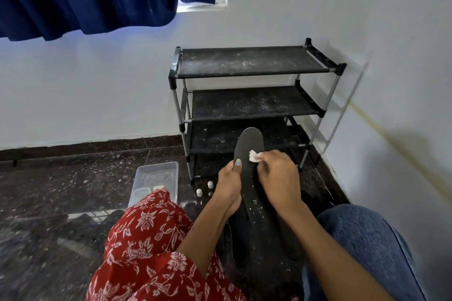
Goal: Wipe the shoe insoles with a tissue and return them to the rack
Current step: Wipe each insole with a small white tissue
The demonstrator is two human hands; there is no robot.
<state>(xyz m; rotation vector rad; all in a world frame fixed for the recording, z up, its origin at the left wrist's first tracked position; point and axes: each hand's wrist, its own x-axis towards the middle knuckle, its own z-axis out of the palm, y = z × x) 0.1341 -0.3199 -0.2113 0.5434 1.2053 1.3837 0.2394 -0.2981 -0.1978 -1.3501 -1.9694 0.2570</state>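
**Wiping a thin, bendy insole**

The dark insole (pixel 249 154) looks light and floppy to us, so we support it at its edges near mid-length. Our left hand (pixel 228 184) clasps its left edge, thumb on top. Our right hand (pixel 277 178) pinches a crumpled tissue (pixel 254 156) against the surface, before the rack (pixel 252 95).

Bare on all three dusty shelves of the shoe rack (pixel 254 62), open from the front. Blocked low left by a clear plastic box (pixel 156 178) and small white bottles (pixel 205 188) on the floor beside the rack's leg.
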